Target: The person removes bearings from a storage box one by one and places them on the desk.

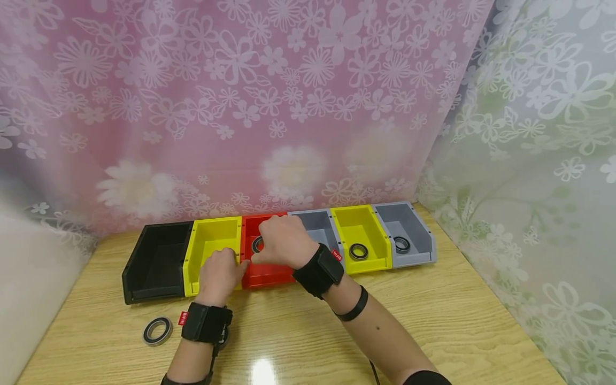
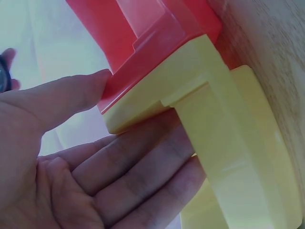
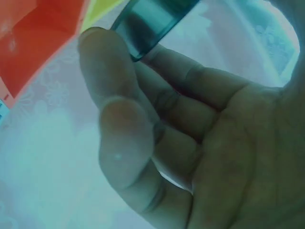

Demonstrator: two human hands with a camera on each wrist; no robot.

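In the head view my left hand [image 1: 218,275] is at the front of the left yellow bin [image 1: 212,231], beside the red bin [image 1: 269,279]. The left wrist view has its thumb on the red bin's rim and its fingers inside the yellow bin, pinching the adjoining walls. My right hand [image 1: 284,240] hovers over the red bin, palm turned away from the head camera. A dark-sealed ball bearing [image 3: 152,24] is at its fingertips, large in the right wrist view. The hand hides part of this bearing and of the red bin.
A black bin [image 1: 156,256] ends the row at left. Rightward stand a grey bin [image 1: 315,222], a yellow bin [image 1: 353,222] with a bearing [image 1: 358,251], and another grey bin [image 1: 401,216] with a bearing [image 1: 401,245]. One bearing [image 1: 158,330] lies on the wooden table; another [image 1: 224,337] is partly behind the left wrist.
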